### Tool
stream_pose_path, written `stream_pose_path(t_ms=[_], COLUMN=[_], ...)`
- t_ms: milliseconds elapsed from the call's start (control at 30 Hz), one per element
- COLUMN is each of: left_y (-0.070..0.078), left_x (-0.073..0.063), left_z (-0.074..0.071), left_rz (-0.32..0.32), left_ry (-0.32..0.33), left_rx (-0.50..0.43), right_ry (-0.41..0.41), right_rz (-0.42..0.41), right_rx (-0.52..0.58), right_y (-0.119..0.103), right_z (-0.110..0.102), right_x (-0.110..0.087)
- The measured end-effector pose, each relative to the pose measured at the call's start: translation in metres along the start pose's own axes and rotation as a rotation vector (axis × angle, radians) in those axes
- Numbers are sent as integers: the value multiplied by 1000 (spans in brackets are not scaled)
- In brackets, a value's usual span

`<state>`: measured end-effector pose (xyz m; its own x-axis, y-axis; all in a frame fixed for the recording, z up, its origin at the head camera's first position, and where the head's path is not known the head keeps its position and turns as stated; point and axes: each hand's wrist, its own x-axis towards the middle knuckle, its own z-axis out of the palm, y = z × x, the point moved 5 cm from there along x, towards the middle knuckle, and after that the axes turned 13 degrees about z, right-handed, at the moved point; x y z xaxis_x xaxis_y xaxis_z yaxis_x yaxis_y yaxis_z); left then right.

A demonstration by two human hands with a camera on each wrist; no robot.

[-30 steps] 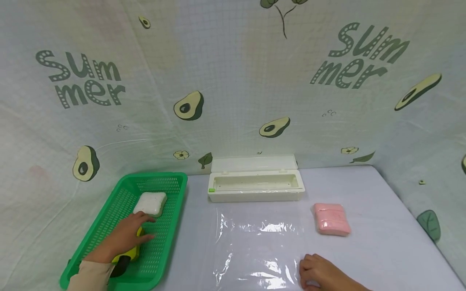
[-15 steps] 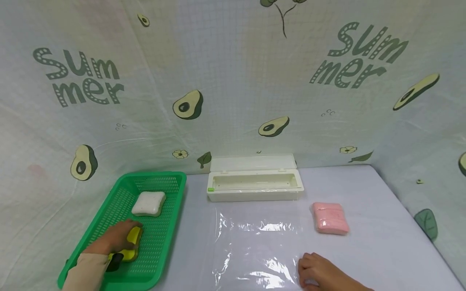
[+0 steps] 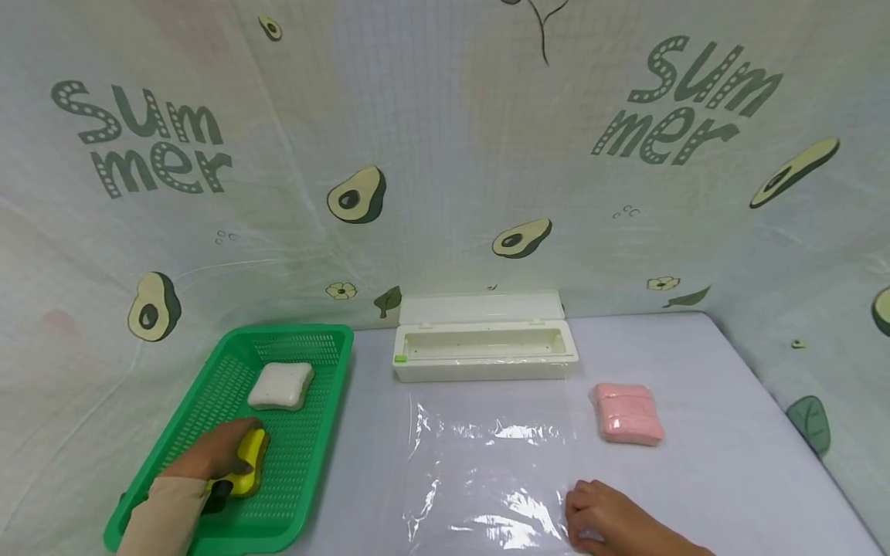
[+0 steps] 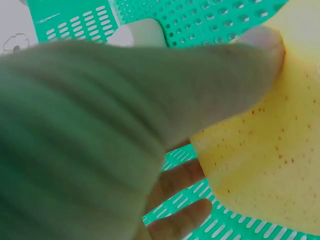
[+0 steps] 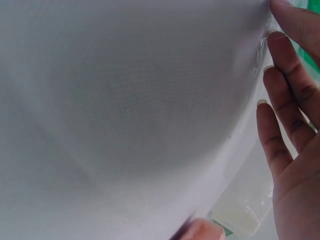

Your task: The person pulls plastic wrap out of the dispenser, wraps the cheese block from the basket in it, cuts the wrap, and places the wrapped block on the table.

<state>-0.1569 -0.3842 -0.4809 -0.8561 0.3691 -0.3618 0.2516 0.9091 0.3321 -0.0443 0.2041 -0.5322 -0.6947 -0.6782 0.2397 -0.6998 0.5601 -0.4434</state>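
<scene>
In the head view my left hand reaches into a green basket and grips a yellow sponge. From the left wrist, the thumb presses on the speckled face of the yellow sponge, with some fingers showing beyond its edge. Behind it in the basket lies a white sponge. My right hand rests on the table at the right edge of a sheet of clear plastic wrap. Its fingers lie loosely bent, fingertips at the film's edge in the right wrist view.
At the back of the table stands a white wrap dispenser box, its lid raised; the film stretches forward from it. A pink sponge wrapped in film sits to the right. A printed curtain hangs behind.
My left hand has drawn back from near the white sponge and closed on the yellow sponge. The right hand has stayed in place beside the film.
</scene>
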Motion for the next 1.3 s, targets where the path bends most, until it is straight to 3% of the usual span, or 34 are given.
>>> stream_pose_path(t_ms=[133,300,500,800,1000,1300], left_y=[-1,1,7,22,46,96], left_x=[-2,-4,-11,-21,-25,-25], left_z=[-1,-4,-10,-17,-31,-56], left_rz=[-4,6,53,112,140,207], left_ry=[27,60,164,319,435,550], left_rx=[-12,77,138,203,217,237], right_ry=[11,41,127,131,104,122], right_rz=[-8,-51,-156,-176,-192,-195], right_rx=[-7,-19,-62,-67,-49,-62], right_y=[0,-1,-2,0,0,0], right_z=[0,0,1,6,7,8], right_x=[1,2,3,3,4,3])
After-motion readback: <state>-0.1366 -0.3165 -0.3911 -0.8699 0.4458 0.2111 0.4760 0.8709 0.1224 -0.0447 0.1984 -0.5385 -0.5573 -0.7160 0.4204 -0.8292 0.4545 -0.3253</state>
